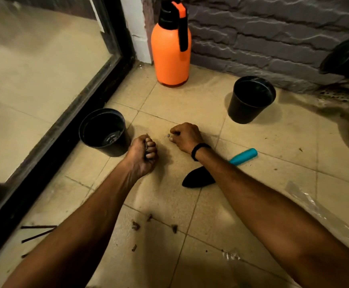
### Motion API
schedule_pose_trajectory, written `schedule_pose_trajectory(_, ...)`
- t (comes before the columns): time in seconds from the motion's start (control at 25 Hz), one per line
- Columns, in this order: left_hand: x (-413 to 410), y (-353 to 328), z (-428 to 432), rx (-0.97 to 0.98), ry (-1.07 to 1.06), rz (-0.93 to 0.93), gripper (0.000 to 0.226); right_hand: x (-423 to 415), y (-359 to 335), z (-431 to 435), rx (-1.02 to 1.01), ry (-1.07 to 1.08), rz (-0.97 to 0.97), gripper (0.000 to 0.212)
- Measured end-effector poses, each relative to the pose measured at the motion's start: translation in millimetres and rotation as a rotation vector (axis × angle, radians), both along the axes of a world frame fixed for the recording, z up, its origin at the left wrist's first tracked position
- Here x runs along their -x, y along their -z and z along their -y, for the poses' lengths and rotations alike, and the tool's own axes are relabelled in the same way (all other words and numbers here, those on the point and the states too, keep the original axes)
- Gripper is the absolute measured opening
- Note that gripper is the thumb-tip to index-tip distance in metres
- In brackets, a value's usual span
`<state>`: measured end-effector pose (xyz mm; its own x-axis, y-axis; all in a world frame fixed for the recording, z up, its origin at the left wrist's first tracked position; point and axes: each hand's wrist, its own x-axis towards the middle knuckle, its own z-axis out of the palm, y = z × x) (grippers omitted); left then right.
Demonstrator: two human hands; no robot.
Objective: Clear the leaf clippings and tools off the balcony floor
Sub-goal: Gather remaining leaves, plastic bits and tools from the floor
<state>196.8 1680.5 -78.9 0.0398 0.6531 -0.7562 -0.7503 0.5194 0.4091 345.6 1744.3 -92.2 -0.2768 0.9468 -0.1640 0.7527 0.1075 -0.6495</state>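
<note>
Your left hand [142, 156] is curled into a fist around a handful of clippings [146, 148], dark bits showing between the fingers. Your right hand [186, 138], with a black wristband [198, 150], is bent down to the balcony floor [252, 194], its fingertips pinching a small clipping [168, 135]. The trowel [198, 178], with a black blade and teal handle, lies on the tiles under your right forearm. More loose clippings [135, 225] lie scattered on the tiles nearer you, between your arms. Thin dark sticks [38, 227] lie by the door frame at left. A black pot [115, 150] stands just beside your left hand, a second pot [242, 111] farther right, and an orange pressure sprayer [170, 53] in the corner.
</note>
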Motion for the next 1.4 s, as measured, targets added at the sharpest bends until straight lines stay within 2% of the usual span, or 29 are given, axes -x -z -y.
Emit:
schedule_pose_trajectory(0.16,19.8,15.2,9.5,0.046,-0.033,0.087,0.044,8.6,22.7,7.4,-0.135,-0.042,-0.012,0.015)
schedule_pose_trajectory(0.28,17.2,19.1,7.8,0.061,-0.035,0.100,0.043,10.6,23.8,9.5,-0.232,-0.110,0.119,0.021)
schedule_pose_trajectory(0.4,2.7,15.2,5.8,0.069,-0.053,0.027,0.040,12.8,7.2,8.3,-0.178,-0.037,0.161,0.025)
schedule_pose_trajectory(0.48,-8.8,8.9,6.3,0.076,-0.064,-0.049,0.038,10.1,-14.4,9.7,-0.105,0.028,-0.019,0.022)
schedule_pose_trajectory(0.56,-19.1,-0.4,7.5,0.082,-0.059,-0.067,0.038,2.1,-41.1,17.7,-0.038,-0.029,-0.159,0.018)
schedule_pose_trajectory(0.64,-30.0,-12.9,8.0,0.069,-0.043,-0.067,0.036,-8.6,-65.4,30.8,-0.027,-0.184,-0.111,0.016)
schedule_pose_trajectory(0.72,-45.9,-23.8,7.3,0.038,0.005,-0.114,0.037,-20.1,-83.7,42.1,-0.022,-0.240,-0.021,0.017)
schedule_pose_trajectory(0.8,-64.7,-31.1,5.7,0.003,0.065,-0.118,0.035,-35.1,-98.9,44.4,-0.017,-0.197,-0.010,0.019)
schedule_pose_trajectory(0.92,-97.6,-38.3,2.4,-0.031,0.196,-0.008,0.033,-75.1,-123.9,43.1,-0.011,-0.101,-0.018,0.019)
schedule_pose_trajectory(1.04,-136.8,-43.2,2.8,-0.035,0.377,0.024,0.043,-144.6,-132.4,42.9,0.045,0.170,-0.071,0.019)
schedule_pose_trajectory(1.2,-190.6,-45.3,14.8,0.003,0.563,-0.045,0.043,-244.4,-106.3,71.1,0.073,0.417,0.215,0.012)
schedule_pose_trajectory(1.28,-212.7,-42.6,22.9,0.012,0.626,-0.077,0.039,-272.0,-86.8,98.2,0.135,0.370,0.327,0.008)
schedule_pose_trajectory(1.4,-238.5,-37.3,35.4,0.023,0.649,-0.096,0.037,-283.2,-55.5,133.0,0.206,0.251,0.366,0.025)
